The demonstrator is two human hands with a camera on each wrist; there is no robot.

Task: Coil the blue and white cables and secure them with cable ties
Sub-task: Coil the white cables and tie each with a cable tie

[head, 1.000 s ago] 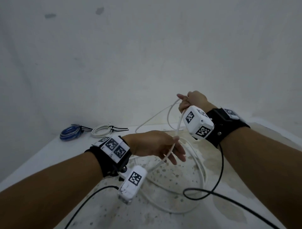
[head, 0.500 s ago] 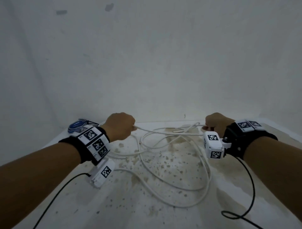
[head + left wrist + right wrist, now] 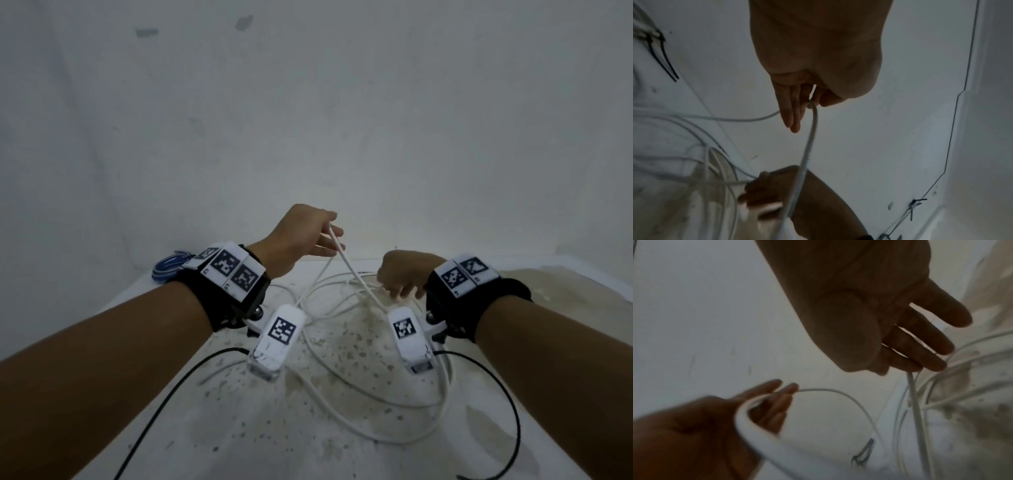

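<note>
Since half a second ago the left hand (image 3: 301, 236) has risen from the table (image 3: 342, 455) and moved toward centre, lifting a strand of the white cable (image 3: 383, 404); the right hand (image 3: 400, 274) stays low near the far edge. White wall (image 3: 308, 120) stands directly behind the table's far edge, limiting room there; the near and right areas of the stained tabletop lie open. Loose white cable loops sprawl across the table's middle, between and beneath both wrists. Left hand pinches the cable between thumb and fingers. Right hand's fingers hang nearly straight, their tips touching the cable strand, not curled around it. A coiled blue cable (image 3: 168, 267) sits at the far left corner. Black cable ties (image 3: 661, 53) bind a white coil nearby.
</note>
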